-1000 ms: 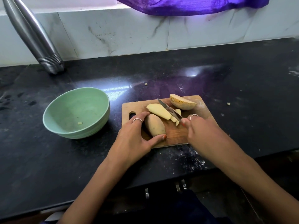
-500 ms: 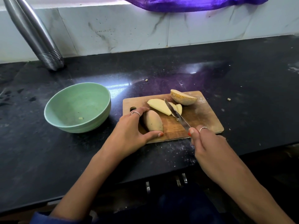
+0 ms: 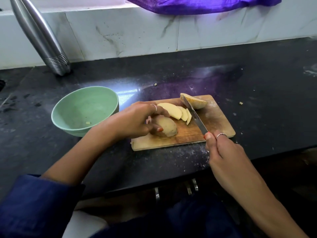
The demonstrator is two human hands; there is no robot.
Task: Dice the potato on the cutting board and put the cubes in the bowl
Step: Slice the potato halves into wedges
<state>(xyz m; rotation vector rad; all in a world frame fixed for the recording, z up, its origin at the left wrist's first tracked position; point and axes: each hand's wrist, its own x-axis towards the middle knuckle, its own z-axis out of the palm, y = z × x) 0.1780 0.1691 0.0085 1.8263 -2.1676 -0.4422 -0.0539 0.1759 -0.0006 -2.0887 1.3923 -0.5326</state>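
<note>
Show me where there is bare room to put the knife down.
Bare board lies right of the knife, toward the board's right edge. Open counter runs behind and right of the board. Crowded: the board's left half, with potato slices, potato half and left hand.

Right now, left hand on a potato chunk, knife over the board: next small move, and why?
Probably bring the knife down across the potato chunk that the left hand grips. The right hand holds the blade above the cutting board, beside the slices; nothing is diced yet, and the bowl holds only a scrap.
</note>
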